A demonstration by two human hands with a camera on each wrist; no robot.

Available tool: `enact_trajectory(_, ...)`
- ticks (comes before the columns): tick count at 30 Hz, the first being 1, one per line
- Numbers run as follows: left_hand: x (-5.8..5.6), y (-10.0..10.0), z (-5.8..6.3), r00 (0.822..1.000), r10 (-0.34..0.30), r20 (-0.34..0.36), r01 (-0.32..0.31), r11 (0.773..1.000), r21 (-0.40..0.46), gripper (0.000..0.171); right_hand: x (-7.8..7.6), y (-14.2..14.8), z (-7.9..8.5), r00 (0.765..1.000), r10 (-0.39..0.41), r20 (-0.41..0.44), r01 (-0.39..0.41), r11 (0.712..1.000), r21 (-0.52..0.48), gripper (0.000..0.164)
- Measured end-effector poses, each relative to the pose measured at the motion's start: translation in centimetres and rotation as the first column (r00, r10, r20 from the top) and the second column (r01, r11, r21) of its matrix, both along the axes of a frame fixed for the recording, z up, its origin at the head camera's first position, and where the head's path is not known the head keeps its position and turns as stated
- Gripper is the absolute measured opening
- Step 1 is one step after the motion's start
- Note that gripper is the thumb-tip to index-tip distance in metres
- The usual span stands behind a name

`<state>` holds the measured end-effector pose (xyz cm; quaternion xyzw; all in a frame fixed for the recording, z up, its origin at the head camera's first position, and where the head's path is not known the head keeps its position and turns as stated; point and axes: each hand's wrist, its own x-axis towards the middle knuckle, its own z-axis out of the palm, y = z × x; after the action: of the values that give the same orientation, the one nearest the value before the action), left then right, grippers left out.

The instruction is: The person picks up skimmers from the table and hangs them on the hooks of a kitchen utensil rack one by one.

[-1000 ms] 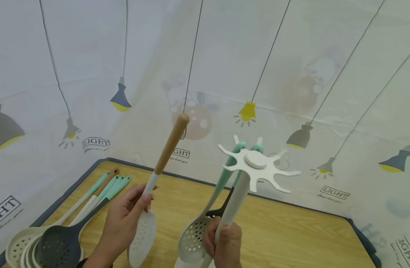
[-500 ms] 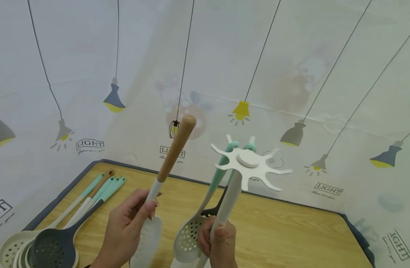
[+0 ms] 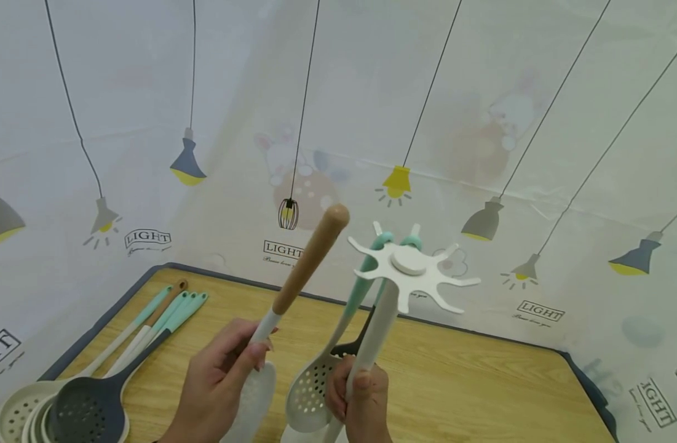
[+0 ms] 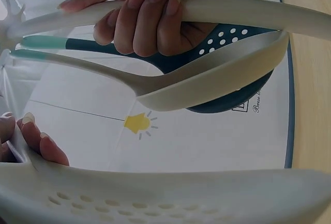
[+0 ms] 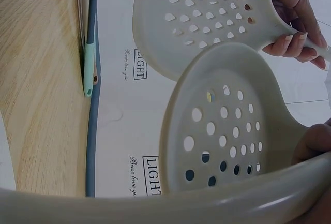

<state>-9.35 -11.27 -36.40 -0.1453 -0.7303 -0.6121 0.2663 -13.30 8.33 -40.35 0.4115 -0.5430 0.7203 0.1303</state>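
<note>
By the left hand [image 3: 219, 378], a wood-handled skimmer [image 3: 310, 261] is pinched at its white neck between thumb and fingers, handle tilted upward, bowl below. The pole of a white utensil stand [image 3: 379, 317] is gripped by the right hand [image 3: 360, 394], fingers wrapped around it. From the stand's arms, a pale skimmer [image 3: 310, 394] and a dark skimmer [image 4: 232, 105] are hung by mint-green handles. Farther left, stacked kitchen utensils [image 3: 89, 406] are laid on a wood-grain table [image 3: 482, 394], backed by a lamp-printed sheet [image 3: 371, 92].
</note>
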Motion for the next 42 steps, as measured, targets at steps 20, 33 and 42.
enact_trajectory(20,0.08,0.15,-0.18,0.997,-0.038,-0.06,0.036,0.999,-0.028,0.025,0.11,0.01,-0.01,0.999,-0.028,0.043,0.027,0.999,0.025,0.067)
enact_trajectory(33,0.23,0.33,-0.04,0.993,-0.094,-0.065,0.092,0.995,-0.026,0.024,0.05,0.04,-0.04,0.999,-0.021,0.041,0.021,1.0,0.01,0.066)
enact_trajectory(42,0.12,0.53,-0.48,0.984,-0.137,-0.118,0.134,0.99,-0.036,0.028,0.18,0.04,-0.07,0.997,-0.05,0.056,0.048,0.998,0.03,0.067)
